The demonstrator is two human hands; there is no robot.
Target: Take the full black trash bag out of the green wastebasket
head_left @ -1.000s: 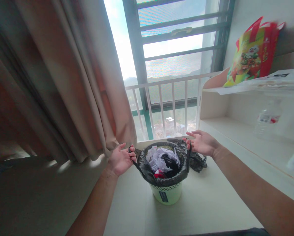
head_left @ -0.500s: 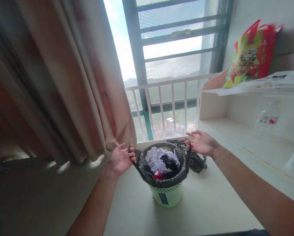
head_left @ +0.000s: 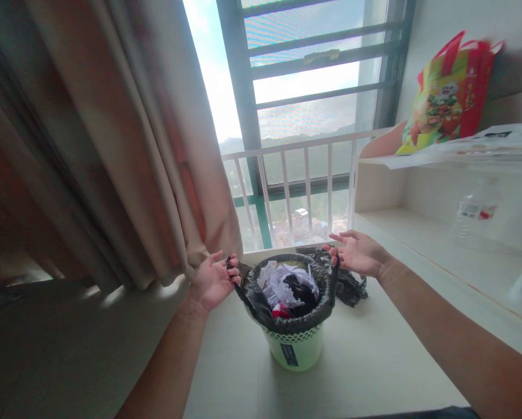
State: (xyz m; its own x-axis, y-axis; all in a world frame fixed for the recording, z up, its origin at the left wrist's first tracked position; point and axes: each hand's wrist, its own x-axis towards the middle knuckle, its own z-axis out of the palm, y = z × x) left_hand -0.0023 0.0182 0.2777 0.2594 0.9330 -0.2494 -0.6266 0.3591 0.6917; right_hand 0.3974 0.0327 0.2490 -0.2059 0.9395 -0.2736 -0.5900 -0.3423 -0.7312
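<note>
A light green trash can [head_left: 302, 354] with a lattice band stands on the pale surface, lined with a black garbage bag [head_left: 261, 311] folded over its rim. Inside lie crumpled white papers [head_left: 282, 285], something black and a bit of red. My left hand [head_left: 212, 280], palm up, has its fingers hooked through a handle loop of the bag at the left. On the right, my right hand [head_left: 357, 253] hooks the opposite loop with its lower fingers, index finger stretched out. Both loops are pulled outward from the rim.
Another crumpled black plastic bag [head_left: 351, 289] lies behind the can on the right. A brown curtain [head_left: 156, 145] hangs at left, a white railing [head_left: 287, 192] before the window. The right-hand shelf [head_left: 387, 201] holds a clear bottle [head_left: 474, 212]; a colourful tote bag [head_left: 450, 99] stands above.
Almost nothing differs. Both hands keep hold of the bag's loops, and the can's lower part sits very slightly lower in view.
</note>
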